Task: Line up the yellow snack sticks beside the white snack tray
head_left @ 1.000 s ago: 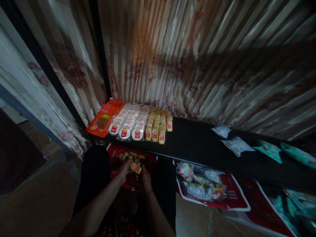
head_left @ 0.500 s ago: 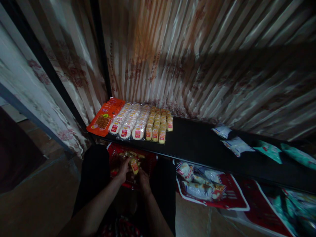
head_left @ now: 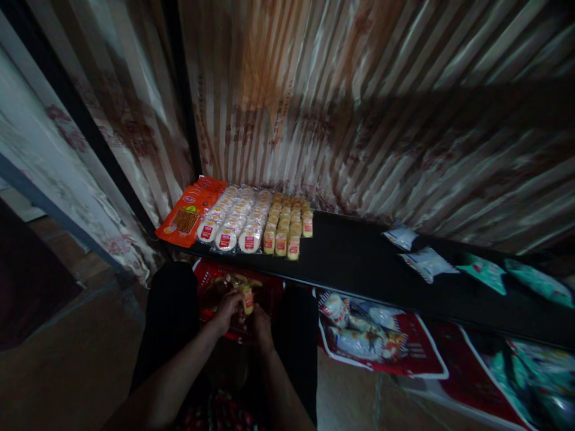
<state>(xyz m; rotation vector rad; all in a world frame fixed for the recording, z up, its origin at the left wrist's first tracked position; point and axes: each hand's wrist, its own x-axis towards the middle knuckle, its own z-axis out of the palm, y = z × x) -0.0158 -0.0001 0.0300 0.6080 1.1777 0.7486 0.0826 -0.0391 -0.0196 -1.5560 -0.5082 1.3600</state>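
Over the red basket point(head_left: 270, 293) between my knees, my left hand point(head_left: 227, 310) grips a small yellow wrapped snack cake point(head_left: 248, 300) with a red label. My right hand point(head_left: 262, 326) is close at the cake's lower right corner; its fingers are dark and mostly hidden, so whether it also grips the cake is unclear. More yellow packets point(head_left: 242, 280) lie in the basket below. Ahead on the black shelf point(head_left: 345, 245), matching yellow cakes point(head_left: 290, 224) stand in rows, beside rows of round white wrapped cakes point(head_left: 236, 221).
An orange snack bag point(head_left: 186, 218) lies at the shelf's left end. White packets point(head_left: 429, 263) and green packets point(head_left: 483, 272) lie toward its right. Another red basket point(head_left: 426, 353) holds white packets under the shelf edge. A pleated curtain point(head_left: 314, 108) hangs behind, and a black post point(head_left: 182, 84) rises at the left.
The yellow cake has shifted slightly up and right and stands more upright in my left hand. The view has moved a little; the rows on the shelf look the same.
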